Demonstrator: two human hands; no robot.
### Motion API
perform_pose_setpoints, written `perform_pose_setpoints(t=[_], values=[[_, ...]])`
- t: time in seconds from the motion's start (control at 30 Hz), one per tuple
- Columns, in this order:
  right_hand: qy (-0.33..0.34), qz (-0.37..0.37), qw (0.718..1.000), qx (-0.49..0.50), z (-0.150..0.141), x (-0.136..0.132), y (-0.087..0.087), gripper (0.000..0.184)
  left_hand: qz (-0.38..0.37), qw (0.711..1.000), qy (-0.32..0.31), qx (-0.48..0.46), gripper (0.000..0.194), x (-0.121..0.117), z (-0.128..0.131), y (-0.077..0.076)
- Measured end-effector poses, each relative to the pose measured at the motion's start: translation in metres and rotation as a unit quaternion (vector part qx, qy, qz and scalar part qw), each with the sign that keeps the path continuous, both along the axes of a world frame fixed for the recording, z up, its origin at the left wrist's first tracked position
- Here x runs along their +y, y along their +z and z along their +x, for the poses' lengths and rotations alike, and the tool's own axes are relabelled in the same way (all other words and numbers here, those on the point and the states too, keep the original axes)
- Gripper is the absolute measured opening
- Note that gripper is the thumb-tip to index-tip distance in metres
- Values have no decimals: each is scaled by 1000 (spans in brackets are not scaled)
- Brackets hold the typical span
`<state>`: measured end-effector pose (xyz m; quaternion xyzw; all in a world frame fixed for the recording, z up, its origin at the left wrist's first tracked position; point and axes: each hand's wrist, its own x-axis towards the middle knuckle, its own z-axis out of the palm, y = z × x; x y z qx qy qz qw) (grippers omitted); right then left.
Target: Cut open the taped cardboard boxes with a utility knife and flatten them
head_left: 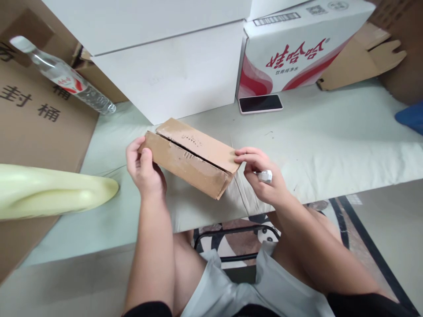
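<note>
A small brown cardboard box (194, 176) is held tilted over the front part of the covered table. Its two top flaps meet along a narrow dark gap, and torn marks show on both flaps. My left hand (145, 169) grips the box's left end, thumb on the near flap. At the other end, the fingertips of my right hand (262, 176) press on the corner. A small whitish object (265, 176) pokes out of that hand's curled fingers; its kind cannot be made out. The box's contents are hidden.
Behind the box stand a plain white carton (191, 70) and a white-and-red water carton (291, 53), with a phone (261, 104) lying before it. A clear bottle (71, 79) and a pale yellow rounded object (56, 191) are on the left. Cut cardboard (360, 61) lies back right.
</note>
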<state>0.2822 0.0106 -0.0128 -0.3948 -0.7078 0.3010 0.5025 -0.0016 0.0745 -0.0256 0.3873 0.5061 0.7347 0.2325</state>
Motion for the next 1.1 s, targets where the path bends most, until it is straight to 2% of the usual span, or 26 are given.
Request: perform_pose_setpoints(t=[0.17, 0.33, 0.6, 0.8, 1.1], values=[[2, 1, 1000, 14, 0, -1, -5, 49, 8, 1000, -3, -21, 56, 0, -1, 0], [-24, -11, 1000, 12, 0, 0, -11, 52, 1, 1000, -7, -12, 55, 0, -3, 0], [-19, 15, 1000, 20, -1, 0, -10, 55, 25, 999, -13, -25, 50, 1, -6, -5], [-29, 12, 999, 9, 0, 0, -11, 53, 38, 999, -31, 3, 48, 2, -14, -13], [-24, 15, 999, 20, -1, 0, -10, 58, 40, 999, -22, -25, 42, 2, -8, -8]])
